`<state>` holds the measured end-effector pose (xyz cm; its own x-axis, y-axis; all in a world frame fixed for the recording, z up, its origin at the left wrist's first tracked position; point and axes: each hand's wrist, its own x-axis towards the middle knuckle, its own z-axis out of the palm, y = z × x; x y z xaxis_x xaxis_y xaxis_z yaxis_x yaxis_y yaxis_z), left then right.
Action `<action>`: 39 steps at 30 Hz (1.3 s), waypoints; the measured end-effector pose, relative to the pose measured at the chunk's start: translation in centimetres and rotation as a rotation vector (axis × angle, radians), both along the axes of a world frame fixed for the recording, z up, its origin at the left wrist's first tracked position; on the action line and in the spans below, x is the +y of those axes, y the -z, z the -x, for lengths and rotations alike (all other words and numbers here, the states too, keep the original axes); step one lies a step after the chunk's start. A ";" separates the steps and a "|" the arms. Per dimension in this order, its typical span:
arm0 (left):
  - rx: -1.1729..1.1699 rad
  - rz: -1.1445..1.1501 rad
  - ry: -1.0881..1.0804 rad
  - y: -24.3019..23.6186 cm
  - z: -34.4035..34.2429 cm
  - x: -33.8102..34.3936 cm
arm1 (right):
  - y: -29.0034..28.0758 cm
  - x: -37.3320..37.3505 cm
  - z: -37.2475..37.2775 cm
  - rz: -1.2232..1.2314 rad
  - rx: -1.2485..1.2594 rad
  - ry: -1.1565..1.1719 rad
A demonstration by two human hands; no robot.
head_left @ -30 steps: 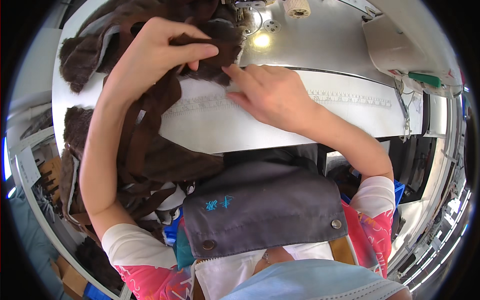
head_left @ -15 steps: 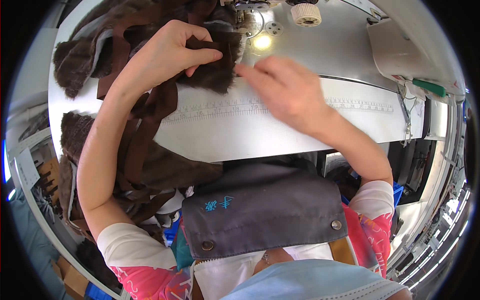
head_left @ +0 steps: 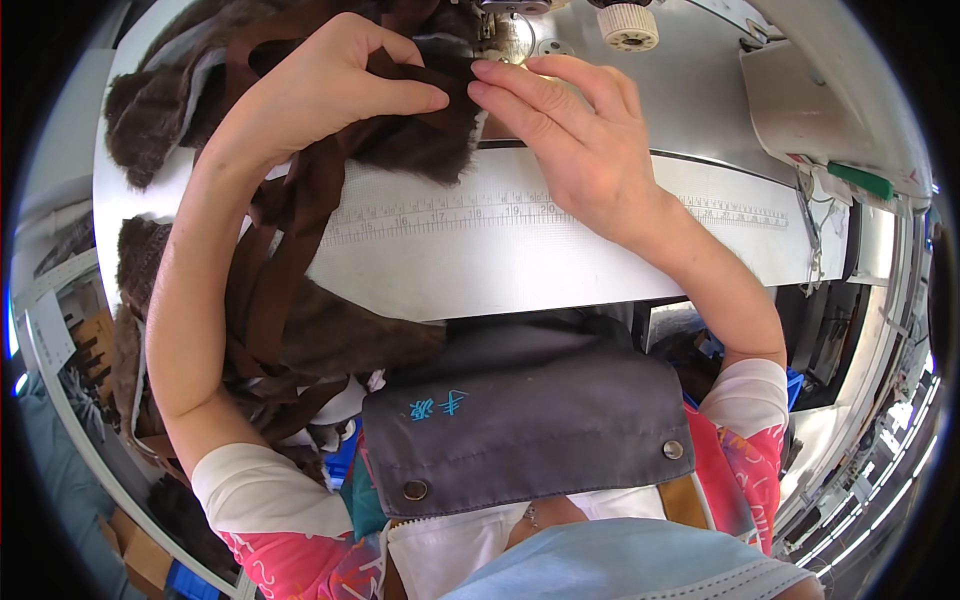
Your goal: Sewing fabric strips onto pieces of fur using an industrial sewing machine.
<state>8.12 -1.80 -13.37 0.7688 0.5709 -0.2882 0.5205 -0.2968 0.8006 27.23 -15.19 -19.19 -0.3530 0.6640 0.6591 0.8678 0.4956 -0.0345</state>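
A piece of dark brown fur fabric [head_left: 425, 152] lies on the machine bed, its right edge just below the needle area of the sewing machine [head_left: 490, 28]. My left hand [head_left: 335, 95] pinches the fabric from the left, thumb on top and fingers curled under a fold. From the right, my right hand [head_left: 590, 125] grips the fabric's right edge between thumb and fingertips, close to the presser foot. A brown fabric strip [head_left: 318, 190] hangs from the piece past my left wrist and over the table's front edge.
More brown fur pieces [head_left: 150, 115] are heaped at the far left, and others [head_left: 350, 335] hang off the front edge. A printed ruler [head_left: 430, 220] runs along the white table [head_left: 600, 270]. A ridged white knob [head_left: 628, 27] and a green-handled tool [head_left: 860, 180] stand at the right.
My right hand has moved up to the fabric's edge and now grips it near the presser foot. The left hand and fabric have shifted slightly farther away.
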 end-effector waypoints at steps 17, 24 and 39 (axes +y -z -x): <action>-0.253 -1.345 0.531 0.9 2.5 -2.5 | 0.3 -0.7 0.9 0.200 -0.102 -0.015; -0.372 -1.018 0.368 5.3 2.0 -2.0 | 0.8 -0.3 0.5 0.192 -0.043 0.028; -0.371 -1.072 0.095 6.0 -0.7 -2.6 | 1.3 2.0 -2.3 0.282 0.045 0.078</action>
